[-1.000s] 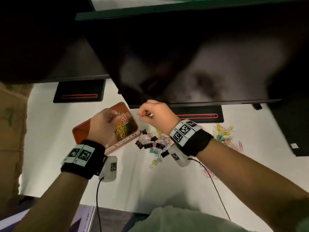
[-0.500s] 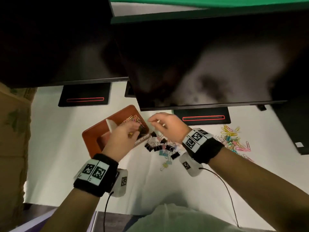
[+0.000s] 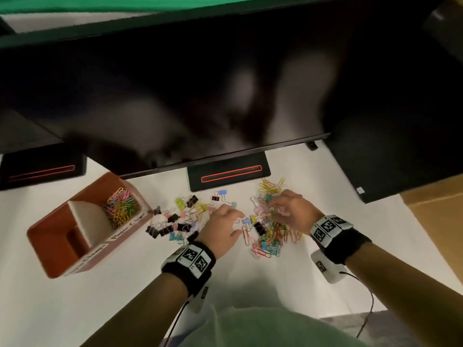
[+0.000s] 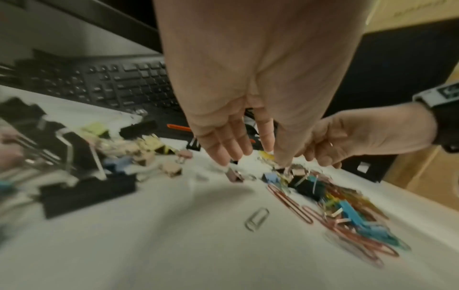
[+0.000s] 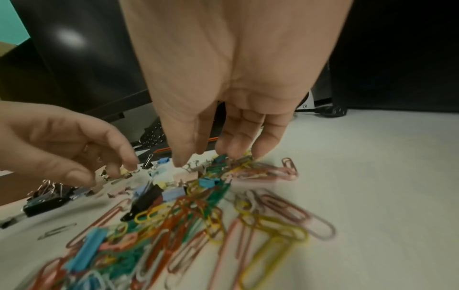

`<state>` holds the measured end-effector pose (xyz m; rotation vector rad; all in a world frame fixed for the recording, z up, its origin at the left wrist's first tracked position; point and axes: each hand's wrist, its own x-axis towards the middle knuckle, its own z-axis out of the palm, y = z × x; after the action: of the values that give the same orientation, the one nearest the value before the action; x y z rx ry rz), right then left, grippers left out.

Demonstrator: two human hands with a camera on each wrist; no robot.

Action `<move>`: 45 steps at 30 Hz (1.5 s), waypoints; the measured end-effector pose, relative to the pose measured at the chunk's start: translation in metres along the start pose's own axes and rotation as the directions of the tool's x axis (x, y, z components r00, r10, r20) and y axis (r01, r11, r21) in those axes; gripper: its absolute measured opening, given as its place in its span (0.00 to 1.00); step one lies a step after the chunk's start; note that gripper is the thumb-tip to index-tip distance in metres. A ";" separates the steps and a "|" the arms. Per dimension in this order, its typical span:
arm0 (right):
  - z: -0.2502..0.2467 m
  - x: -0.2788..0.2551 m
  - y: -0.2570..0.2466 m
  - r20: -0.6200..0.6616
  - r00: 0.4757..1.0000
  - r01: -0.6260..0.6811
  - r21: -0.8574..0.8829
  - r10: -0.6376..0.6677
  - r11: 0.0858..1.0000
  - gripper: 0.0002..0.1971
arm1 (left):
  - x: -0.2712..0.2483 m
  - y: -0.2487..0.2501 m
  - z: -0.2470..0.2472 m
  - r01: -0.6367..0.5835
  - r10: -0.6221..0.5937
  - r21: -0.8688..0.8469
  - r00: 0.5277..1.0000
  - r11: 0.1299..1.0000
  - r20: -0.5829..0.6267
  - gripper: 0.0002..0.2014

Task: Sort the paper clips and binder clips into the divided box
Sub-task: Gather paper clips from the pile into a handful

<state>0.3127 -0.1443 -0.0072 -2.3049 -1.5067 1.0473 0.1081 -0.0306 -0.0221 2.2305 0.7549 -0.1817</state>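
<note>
Dim, soft light from overhead on my feed.
Wrist views smear with motion blur; edges bow; monitor (image 3: 225, 83) shows hazy glare.

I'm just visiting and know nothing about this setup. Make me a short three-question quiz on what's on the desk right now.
1. True or false: the compartment of the divided box nearest the monitor already holds paper clips.
2. Which pile lies nearer the box: A) the binder clips, B) the loose paper clips?
3. Fill in: the right hand reaches into the loose ____ clips, the left hand beside it.

Key: 1 true; 2 A; 3 paper.
</note>
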 end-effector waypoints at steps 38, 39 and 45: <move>0.028 -0.003 0.037 0.132 0.939 0.339 -0.186 -0.319 0.922 0.13 | 0.004 0.004 0.047 -0.041 0.061 0.158 0.990 0.987 -0.125 0.02; 0.028 -0.002 0.037 0.127 0.942 0.332 -0.195 -0.312 0.923 0.13 | 0.004 0.004 0.047 -0.049 0.072 0.175 0.989 0.983 -0.127 0.03; 0.020 0.002 0.038 0.012 0.935 0.350 -0.182 -0.353 0.919 0.09 | -0.004 0.007 0.037 -0.046 0.046 0.000 0.997 0.999 -0.062 0.02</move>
<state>0.3279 -0.1645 -0.0423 -2.0294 -1.9863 0.8148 0.1130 -0.0627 -0.0423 2.2593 0.7353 -0.0901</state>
